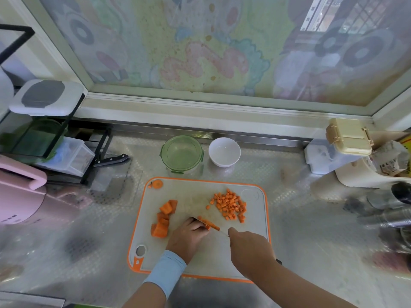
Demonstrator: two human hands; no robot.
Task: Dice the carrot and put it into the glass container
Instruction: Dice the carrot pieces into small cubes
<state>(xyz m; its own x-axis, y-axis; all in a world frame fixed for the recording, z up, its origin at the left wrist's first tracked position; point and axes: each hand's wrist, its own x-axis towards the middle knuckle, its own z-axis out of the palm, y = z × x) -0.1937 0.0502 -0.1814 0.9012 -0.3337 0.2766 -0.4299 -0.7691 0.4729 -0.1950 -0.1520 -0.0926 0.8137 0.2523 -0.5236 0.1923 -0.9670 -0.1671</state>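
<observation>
A white cutting board [193, 196] with an orange rim lies on the counter. My left hand [189, 237] holds down carrot strips [208, 222] near the board's middle, fingers curled over them. My right hand [250, 247] grips a knife whose thin blade [223, 232] sits by the strips' right end; the handle is hidden in the hand. A pile of diced carrot [230, 204] lies at the board's right. Larger carrot chunks [163, 217] lie at its left, and a carrot end [157, 184] sits in the far left corner. The glass container [182, 154], with a green rim, stands behind the board.
A white bowl [224, 151] stands right of the container. A black-handled knife [111, 160] lies by a rack with plastic boxes [66, 158] at the left. A pink appliance [20, 192] sits at far left. Lidded containers [347, 138] and metal utensils [387, 210] crowd the right.
</observation>
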